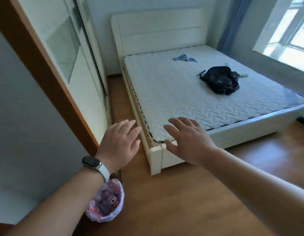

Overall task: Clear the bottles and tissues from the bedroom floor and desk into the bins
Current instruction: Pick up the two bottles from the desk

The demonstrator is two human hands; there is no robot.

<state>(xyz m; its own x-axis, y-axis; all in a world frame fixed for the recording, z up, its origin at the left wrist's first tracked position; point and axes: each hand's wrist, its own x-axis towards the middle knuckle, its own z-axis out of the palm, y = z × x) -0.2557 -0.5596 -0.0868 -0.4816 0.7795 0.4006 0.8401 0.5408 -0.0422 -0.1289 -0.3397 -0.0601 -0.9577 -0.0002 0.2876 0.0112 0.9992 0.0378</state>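
My left hand (121, 144) and my right hand (188, 139) are both stretched out in front of me, palms down, fingers spread, holding nothing. They hover over the near corner of the bed. A small bin (107, 201) lined with a pinkish-white bag stands on the wood floor under my left forearm, with bottles lying inside it. I see no loose bottles or tissues on the visible floor, and no desk is in view.
A white bed (173, 92) with a bare quilted mattress fills the middle; a black bag (219, 80) and a blue cloth (184, 57) lie on it. A white wardrobe (76, 62) and a brown door frame (50, 79) stand left. A window (290, 36) is at right.
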